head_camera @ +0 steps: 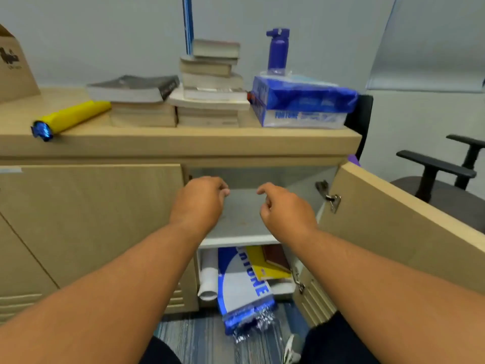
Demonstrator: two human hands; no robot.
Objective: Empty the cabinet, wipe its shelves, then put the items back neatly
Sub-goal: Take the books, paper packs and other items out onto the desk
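Observation:
The cabinet stands with its right door point(393, 227) swung wide. Its upper shelf point(241, 219) is bare and grey. My left hand point(199, 200) and my right hand point(283, 208) hover over that shelf's front, fingers loosely curled, holding nothing. On the lower shelf lie a blue and white paper ream point(241, 282) that sticks out over the floor, a white roll point(208, 277), a yellow folder point(262, 264) and a brown book point(275, 256). On the cabinet top point(157, 140) sit stacked books point(210, 85), a blue paper ream point(301, 103), a purple bottle point(277, 51) and a yellow roll point(70, 118).
A black office chair point(441, 185) stands right behind the open door. A cardboard box point(13, 69) is at the far left of the cabinet top. The left cabinet door point(91, 219) is closed. Blue striped carpet point(196, 334) lies below, with my knees at the bottom edge.

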